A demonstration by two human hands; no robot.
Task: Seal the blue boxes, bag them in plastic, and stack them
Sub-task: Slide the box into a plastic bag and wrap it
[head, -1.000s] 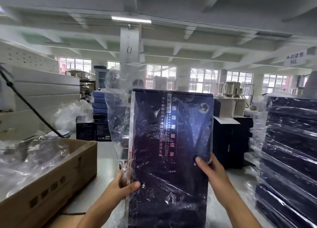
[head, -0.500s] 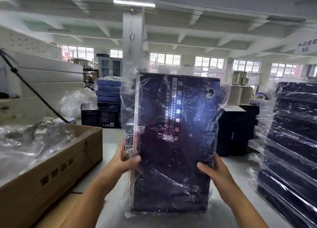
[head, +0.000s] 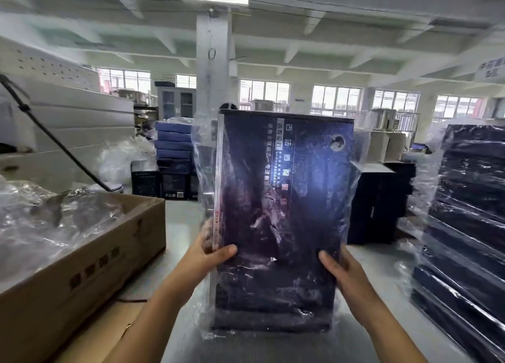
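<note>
Both hands, left hand and right hand, grip a blue box upright in its plastic bag (bagged stack sits right).

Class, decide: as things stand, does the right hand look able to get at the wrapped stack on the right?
Likely yes, but not freely: the stack stands close beside it with nothing between, yet the right hand grips the bagged box.

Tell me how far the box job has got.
Done: a stack of bagged boxes stands at right. In hand: the left hand and right hand hold one box upright, already inside its bag. Left: stacking it, and bagging the bare blue boxes at the back.
</note>
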